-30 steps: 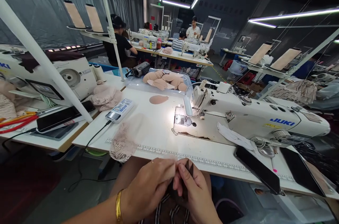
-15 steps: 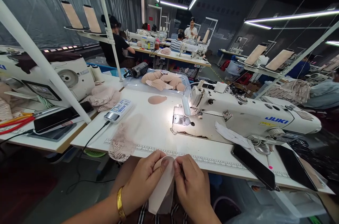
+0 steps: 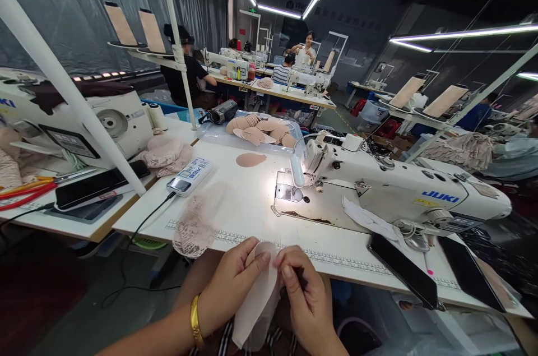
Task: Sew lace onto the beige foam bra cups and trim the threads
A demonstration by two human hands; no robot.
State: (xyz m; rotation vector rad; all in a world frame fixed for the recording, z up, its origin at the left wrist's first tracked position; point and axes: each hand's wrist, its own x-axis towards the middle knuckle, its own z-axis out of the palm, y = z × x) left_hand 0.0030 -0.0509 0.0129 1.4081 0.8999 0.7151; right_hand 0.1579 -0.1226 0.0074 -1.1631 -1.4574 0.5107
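My left hand is closed on a pale, thin fabric piece, thumb on its front face. The piece hangs down over my lap, just off the table's front edge. My right hand pinches at its upper right edge, fingers curled and thumb drawn in. A beige lace piece lies on the table left of my hands, partly over the edge. One flat beige oval piece rests farther back, near a clear tray with several similar pieces.
A lit white sewing machine stands right of centre. A white power bank with a cable sits on the left. Dark phones and a white cloth lie at the right. Co-workers sit behind, one person at left.
My right hand has turned, with its thumb now raised and the fingers curled at the fabric's edge. The fabric piece has shifted slightly and shows more of its face. My left hand keeps its hold.
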